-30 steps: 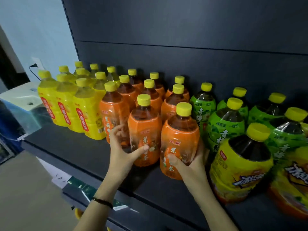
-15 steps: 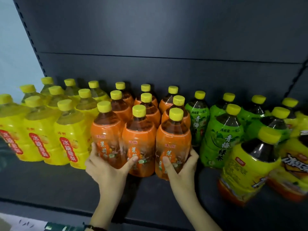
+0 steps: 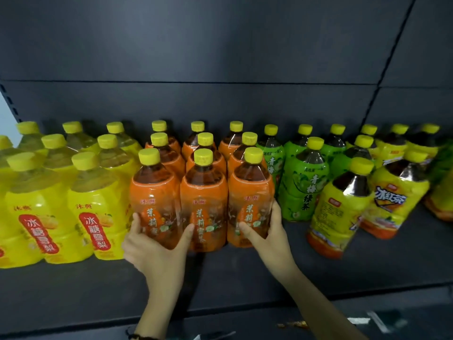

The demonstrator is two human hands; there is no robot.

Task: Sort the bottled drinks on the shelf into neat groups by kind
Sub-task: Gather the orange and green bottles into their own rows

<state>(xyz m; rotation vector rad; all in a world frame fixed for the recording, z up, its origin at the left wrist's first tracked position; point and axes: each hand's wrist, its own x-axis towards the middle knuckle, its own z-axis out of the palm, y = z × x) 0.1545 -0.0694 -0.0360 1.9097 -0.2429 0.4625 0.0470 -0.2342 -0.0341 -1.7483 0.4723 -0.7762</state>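
Observation:
Orange-labelled tea bottles stand in three columns mid-shelf. My left hand (image 3: 157,244) grips the front left orange bottle (image 3: 154,195) low down, thumb reaching toward the middle front orange bottle (image 3: 203,200). My right hand (image 3: 267,231) grips the front right orange bottle (image 3: 250,192) from its right side. Yellow pear-drink bottles (image 3: 98,212) fill the left. Green-labelled tea bottles (image 3: 304,182) stand right of the orange group. Yellow iced-tea bottles (image 3: 340,209) lean at the right front, out of line.
The dark shelf board (image 3: 73,290) has bare room in front of the bottles. A dark back panel (image 3: 220,57) rises behind them. More iced-tea bottles (image 3: 397,192) crowd the far right. A lower shelf edge (image 3: 367,320) shows at the bottom.
The view has swung right and closer to the shelf. The three front orange bottles now stand tight together and level, with both hands closed in around the outer two.

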